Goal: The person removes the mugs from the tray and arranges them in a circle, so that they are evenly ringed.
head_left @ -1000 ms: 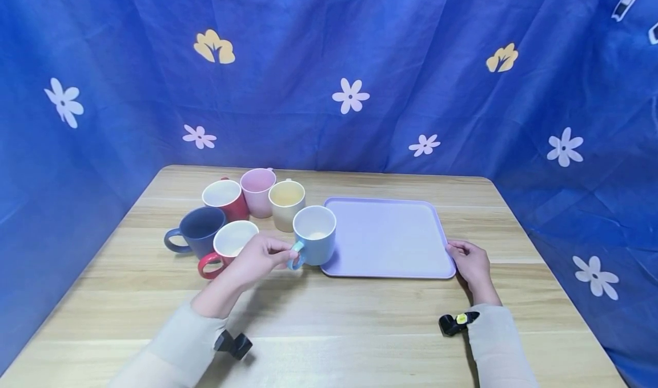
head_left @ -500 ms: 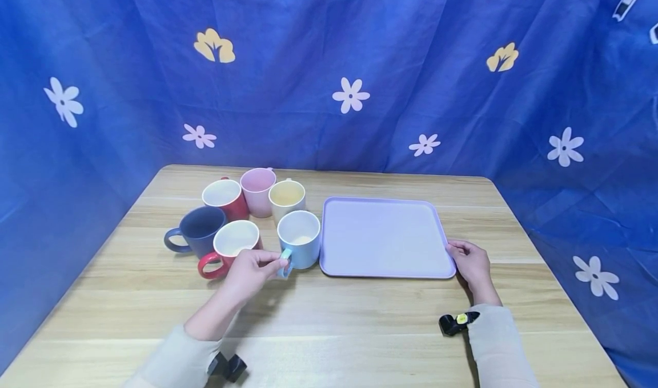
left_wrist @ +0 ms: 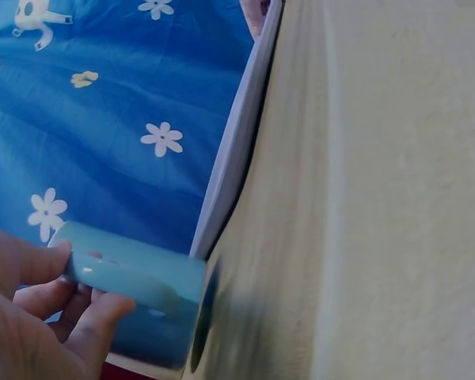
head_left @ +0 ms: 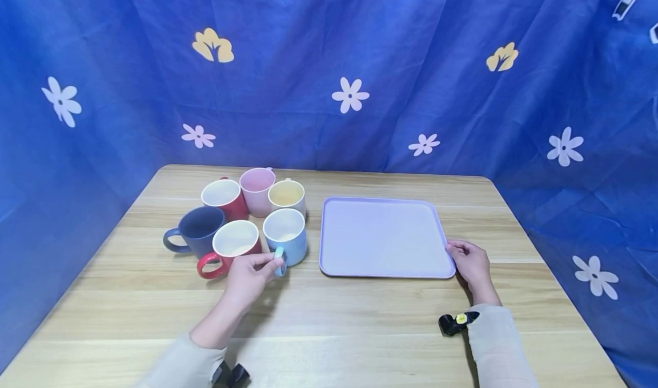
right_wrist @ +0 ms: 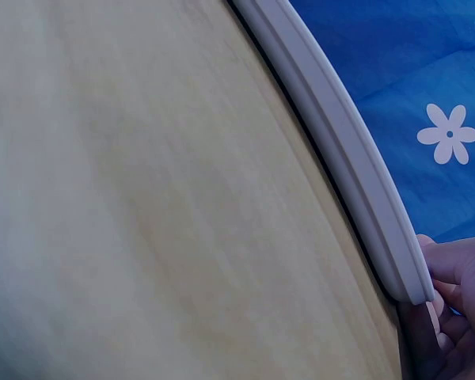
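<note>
My left hand [head_left: 250, 276] pinches the handle of a light blue mug [head_left: 289, 245] between thumb and fingers. The mug is upright, just left of a lilac tray [head_left: 385, 239], with a dark shadow along its base in the left wrist view. At the tray's right edge, my right hand [head_left: 470, 263] grips the rim; in the right wrist view the thumb lies at the top of the tray's rim [right_wrist: 340, 150] with curled fingers below. A red mug [head_left: 236, 242] with a white inside stands right beside the left hand. Nothing stands on the tray.
Behind and left of the held mug stand a cream mug [head_left: 287, 196], a pink mug [head_left: 257, 191], another red mug [head_left: 223, 196] and a navy mug [head_left: 200, 231]. The wooden table [head_left: 349, 331] ends at a blue flowered curtain [head_left: 288, 119].
My left hand has carried the light blue mug leftward, from over the tray's left edge to beside the red and cream mugs. The right hand and tray stay nearly still.
</note>
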### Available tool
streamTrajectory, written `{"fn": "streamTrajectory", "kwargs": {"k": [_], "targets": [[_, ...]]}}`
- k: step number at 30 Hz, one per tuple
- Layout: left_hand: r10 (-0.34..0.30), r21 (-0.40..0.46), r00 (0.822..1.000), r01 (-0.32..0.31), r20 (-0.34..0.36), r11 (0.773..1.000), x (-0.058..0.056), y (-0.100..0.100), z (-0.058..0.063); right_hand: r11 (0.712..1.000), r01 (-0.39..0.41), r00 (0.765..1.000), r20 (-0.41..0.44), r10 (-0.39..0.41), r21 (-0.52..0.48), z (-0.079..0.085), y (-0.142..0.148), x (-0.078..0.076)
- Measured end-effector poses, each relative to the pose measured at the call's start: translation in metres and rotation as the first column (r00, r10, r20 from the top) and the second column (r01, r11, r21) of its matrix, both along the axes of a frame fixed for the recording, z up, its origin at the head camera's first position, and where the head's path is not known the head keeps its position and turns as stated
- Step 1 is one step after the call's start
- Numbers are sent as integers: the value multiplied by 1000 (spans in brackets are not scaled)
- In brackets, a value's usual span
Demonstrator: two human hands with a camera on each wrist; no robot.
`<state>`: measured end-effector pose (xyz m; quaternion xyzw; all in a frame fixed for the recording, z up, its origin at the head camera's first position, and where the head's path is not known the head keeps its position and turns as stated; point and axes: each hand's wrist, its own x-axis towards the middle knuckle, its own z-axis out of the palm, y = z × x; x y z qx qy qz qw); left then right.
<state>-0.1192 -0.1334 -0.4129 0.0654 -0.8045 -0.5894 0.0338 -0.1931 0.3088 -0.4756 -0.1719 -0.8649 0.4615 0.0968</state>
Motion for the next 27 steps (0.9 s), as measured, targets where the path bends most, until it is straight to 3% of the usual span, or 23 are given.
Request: {"fn": "streamTrajectory", "kwargs": {"k": [4,11,19,23,27], "targets": [[31,7,999,-30,-20,1000,0,1,-3,1000,2,1000,6,-2,2,0,1,0],[75,-56,995,-79,-73,995,0,3,-10,1000,3,1000,19,-4,6,0,2,1],[88,-65,991,-95,-100,993,-3,4,-16,1000,0,1000,10,0,6,0,2,1],[46,-82,997,-51,-64,995,0,1,-8,1000,-3,1000,20,3,6,1,2,1],[-106,-119,994,106,7,987,4,-10,7,999,-45,996,74,45,1,7,4,-1]]}}
